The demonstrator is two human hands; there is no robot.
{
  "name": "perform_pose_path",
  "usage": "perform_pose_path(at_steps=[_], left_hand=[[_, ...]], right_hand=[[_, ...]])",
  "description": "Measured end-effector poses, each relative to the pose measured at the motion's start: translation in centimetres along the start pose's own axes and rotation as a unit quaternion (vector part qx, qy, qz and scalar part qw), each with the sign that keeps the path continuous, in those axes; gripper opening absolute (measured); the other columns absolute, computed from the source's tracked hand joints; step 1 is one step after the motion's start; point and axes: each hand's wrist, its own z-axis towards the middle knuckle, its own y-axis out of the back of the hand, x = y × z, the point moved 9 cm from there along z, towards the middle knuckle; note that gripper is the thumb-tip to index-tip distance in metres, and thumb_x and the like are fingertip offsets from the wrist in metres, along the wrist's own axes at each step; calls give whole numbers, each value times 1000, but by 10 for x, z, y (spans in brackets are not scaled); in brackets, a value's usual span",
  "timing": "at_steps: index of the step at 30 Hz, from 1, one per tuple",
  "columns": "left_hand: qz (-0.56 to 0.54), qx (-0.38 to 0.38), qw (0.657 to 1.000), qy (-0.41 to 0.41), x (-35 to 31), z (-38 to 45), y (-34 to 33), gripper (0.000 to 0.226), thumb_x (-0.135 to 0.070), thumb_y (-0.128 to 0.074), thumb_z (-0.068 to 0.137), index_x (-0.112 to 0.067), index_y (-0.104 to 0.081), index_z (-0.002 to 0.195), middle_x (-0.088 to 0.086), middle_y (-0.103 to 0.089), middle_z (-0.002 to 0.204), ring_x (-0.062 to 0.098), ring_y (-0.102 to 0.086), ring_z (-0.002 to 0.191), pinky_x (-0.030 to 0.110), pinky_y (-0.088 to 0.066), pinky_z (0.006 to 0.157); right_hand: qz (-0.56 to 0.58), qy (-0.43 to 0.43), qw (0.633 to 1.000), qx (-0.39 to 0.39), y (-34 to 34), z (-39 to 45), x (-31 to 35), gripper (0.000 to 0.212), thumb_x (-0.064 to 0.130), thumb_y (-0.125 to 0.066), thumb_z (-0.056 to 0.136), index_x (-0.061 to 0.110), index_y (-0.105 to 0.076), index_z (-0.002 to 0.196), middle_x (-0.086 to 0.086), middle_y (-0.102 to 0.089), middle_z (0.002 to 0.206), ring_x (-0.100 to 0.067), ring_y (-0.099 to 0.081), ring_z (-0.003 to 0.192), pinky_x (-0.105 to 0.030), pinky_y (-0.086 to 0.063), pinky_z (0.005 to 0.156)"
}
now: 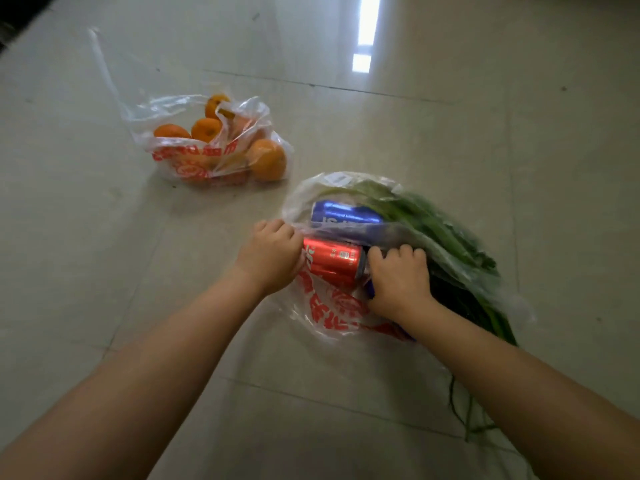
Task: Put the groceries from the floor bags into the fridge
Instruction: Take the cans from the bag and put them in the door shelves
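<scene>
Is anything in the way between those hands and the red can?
Only the bag. The red can lies inside the clear plastic bag, with the left hand at one end and the right hand at the other, both gripping the plastic. Whether the fingers touch the can itself is unclear.

Between my fingers: red can [332,261], glossy metal. Just beyond my fingertips: blue can [343,214], same glossy sheen. Under my fingers: near bag [332,313], thin clear plastic film, crinkled, red print. Well beyond my fingers: far bag [194,161], like film. Floor [450,133]: smooth, glossy tile, reflecting light.
</scene>
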Motion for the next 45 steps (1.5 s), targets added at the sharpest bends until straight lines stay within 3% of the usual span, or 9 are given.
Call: perform_pose_path(at_steps=[5, 9, 13, 15, 19, 23, 32, 37, 45], left_hand=[[-25, 199, 970, 136, 19, 0, -21, 36, -31, -46, 91, -14, -56, 121, 12, -61, 125, 31, -53, 118, 33, -41, 96], [-57, 252, 951, 171, 23, -5, -28, 44, -27, -56, 86, -13, -43, 126, 14, -56, 129, 33, -53, 120, 37, -44, 95], [25, 140, 987, 78, 6, 2, -15, 54, -15, -76, 67, -4, -57, 116, 15, -60, 112, 33, -58, 103, 34, -51, 76], [44, 108, 993, 25, -5, -1, -11, 66, -8, -87, 36, 3, -69, 99, 17, -69, 90, 33, -67, 76, 29, -54, 57], [-74, 154, 984, 58, -9, -3, -21, 66, -12, -65, 79, -1, -39, 138, 17, -42, 140, 33, -42, 128, 39, -40, 104], [-114, 189, 972, 82, -10, -7, -14, 59, -24, -65, 80, -6, -40, 131, 13, -42, 136, 28, -40, 128, 34, -37, 103], [-137, 239, 959, 67, -29, -30, -18, 71, -32, -75, 71, -8, -42, 129, 11, -56, 129, 31, -56, 115, 34, -43, 96], [-235, 167, 955, 75, -30, -41, 18, 71, -28, -82, 60, -9, -54, 122, 9, -59, 121, 28, -59, 104, 30, -47, 84], [-246, 148, 941, 177, -35, -55, 28, 74, -32, -79, 65, -11, -44, 126, 6, -44, 124, 23, -48, 110, 31, -45, 88]], right_hand=[[39, 41, 998, -41, 4, -33, 12, 60, 45, -68, 73, 15, -46, 120, -11, -54, 120, -29, -49, 115, -37, -35, 97], [45, 52, 990, -123, 26, -48, 0, 67, 55, -84, 25, 16, -68, 77, -6, -64, 68, -24, -63, 59, -29, -51, 59], [67, 57, 990, -109, 25, -59, -11, 63, 46, -86, 32, 9, -69, 80, -12, -62, 71, -28, -60, 55, -31, -50, 53], [94, 52, 989, -98, 26, -64, -18, 63, 41, -86, 40, 6, -67, 89, -16, -61, 79, -32, -61, 61, -33, -51, 54], [101, 45, 992, -55, 30, -62, -20, 63, 42, -71, 72, 14, -48, 123, -11, -46, 120, -29, -50, 106, -33, -46, 84], [125, 36, 991, 3, 21, -58, -19, 71, 43, -65, 79, 19, -32, 137, -7, -40, 134, -27, -42, 120, -35, -41, 96], [199, 5, 980, 14, 11, -59, -17, 71, 27, -72, 74, 18, -32, 132, -5, -40, 138, -30, -49, 114, -35, -46, 86], [248, 7, 969, 11, 6, -62, -24, 71, 20, -75, 71, 16, -35, 130, -7, -40, 137, -30, -54, 111, -36, -48, 85], [167, 14, 986, -24, 9, -65, -21, 80, 37, -73, 73, 21, -31, 139, 1, -44, 138, -24, -35, 120, -30, -38, 96]])
